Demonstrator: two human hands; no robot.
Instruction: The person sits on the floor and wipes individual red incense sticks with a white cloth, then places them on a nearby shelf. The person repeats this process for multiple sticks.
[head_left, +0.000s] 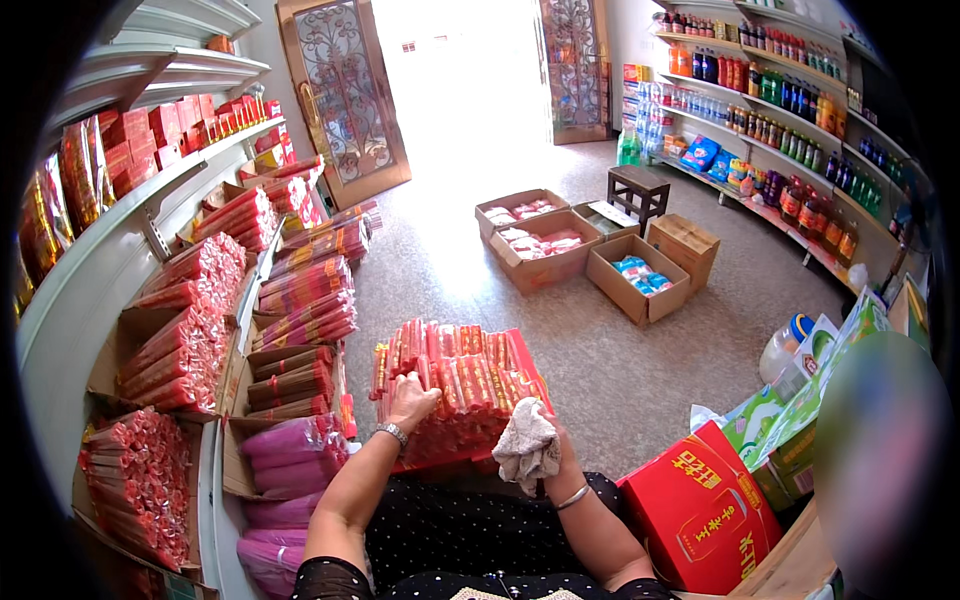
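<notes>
Before me is a stack of red plastic-wrapped packets with gold print (469, 382), which look like candles or incense. My left hand (412, 405), a watch at its wrist, rests on the near left of the stack with its fingers curled down; whether they grip a packet is hidden. In my right hand (561, 446) is a crumpled whitish cloth (529, 442), held at the stack's right side. A flat red panel (527, 352) stands along the right edge of the stack.
Shelves at left hold bundled incense sticks (292, 379) and purple-wrapped bundles (292, 457). A red carton (697, 510) stands close at my right. Open cardboard boxes (544, 277) and a wooden stool (637, 184) are on the floor ahead. Drink shelves (795, 124) line the right wall.
</notes>
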